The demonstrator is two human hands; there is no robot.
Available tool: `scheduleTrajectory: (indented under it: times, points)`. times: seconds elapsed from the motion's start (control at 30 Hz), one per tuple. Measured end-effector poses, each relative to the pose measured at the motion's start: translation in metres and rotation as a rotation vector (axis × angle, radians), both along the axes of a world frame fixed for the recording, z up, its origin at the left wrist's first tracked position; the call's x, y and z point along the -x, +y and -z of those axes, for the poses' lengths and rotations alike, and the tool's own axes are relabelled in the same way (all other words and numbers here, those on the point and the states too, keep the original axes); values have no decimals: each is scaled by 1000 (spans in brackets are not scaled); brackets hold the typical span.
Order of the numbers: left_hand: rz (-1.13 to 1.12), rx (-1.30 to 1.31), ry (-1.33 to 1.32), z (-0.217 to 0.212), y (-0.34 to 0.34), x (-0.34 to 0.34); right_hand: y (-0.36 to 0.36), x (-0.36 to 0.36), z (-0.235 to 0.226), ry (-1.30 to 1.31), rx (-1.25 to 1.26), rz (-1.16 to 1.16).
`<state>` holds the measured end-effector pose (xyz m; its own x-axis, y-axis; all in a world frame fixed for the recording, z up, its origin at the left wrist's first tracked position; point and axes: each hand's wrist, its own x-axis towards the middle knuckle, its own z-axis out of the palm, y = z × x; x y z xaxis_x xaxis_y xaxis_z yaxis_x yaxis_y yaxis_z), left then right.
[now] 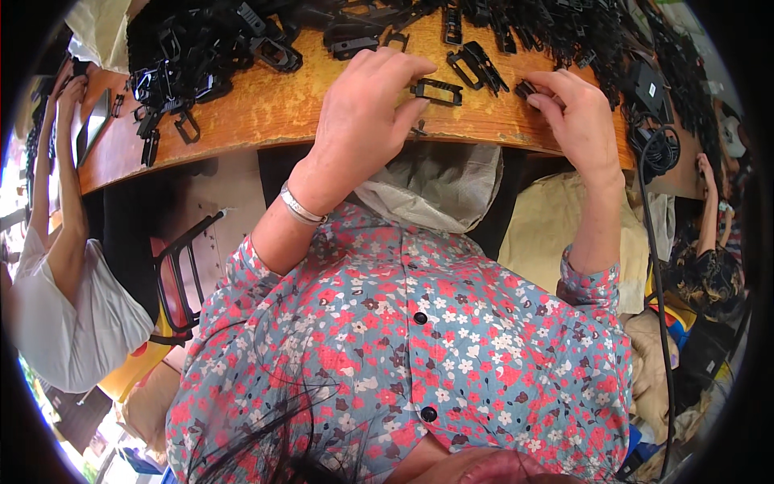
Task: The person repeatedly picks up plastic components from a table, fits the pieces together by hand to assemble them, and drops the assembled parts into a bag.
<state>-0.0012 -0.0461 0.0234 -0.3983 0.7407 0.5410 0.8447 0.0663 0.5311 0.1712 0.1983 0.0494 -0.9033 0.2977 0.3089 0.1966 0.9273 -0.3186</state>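
My left hand (pixel 367 113) is over the table's near edge, with thumb and index finger around one end of a black rectangular open frame (pixel 439 92). My right hand (pixel 576 117) pinches a small black part (pixel 526 89) between thumb and fingertips. Between the hands, a black frame (pixel 465 69) and a slim black strip-like part (pixel 485 66) lie together, slightly farther off. A tiny dark piece (pixel 418 129) rests at the table edge below the left thumb.
Heaps of black parts cover the far wooden table (pixel 266 113), left (pixel 193 56) and right (pixel 548 24). A black cable coil (pixel 657 149) hangs at the right edge. A pale sack (pixel 443 189) lies below the edge. Other people work at left (pixel 72 306) and right (pixel 709 258).
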Motion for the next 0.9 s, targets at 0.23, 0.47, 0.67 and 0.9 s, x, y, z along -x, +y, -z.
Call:
scheduleTrajectory:
  times: [0.23, 0.47, 0.67, 0.9]
  points:
    - [4, -19, -3, 0, -1, 2, -55, 28, -6, 301, 343, -175]
    - [-15, -51, -23, 2, 2, -2, -66, 55, 15, 348, 193, -281]
    - [-26, -40, -47, 2, 1, -2, -62, 64, 18, 328, -47, -340]
    - [18, -50, -35, 1, 2, -1, -65, 66, 14, 190, -227, -318]
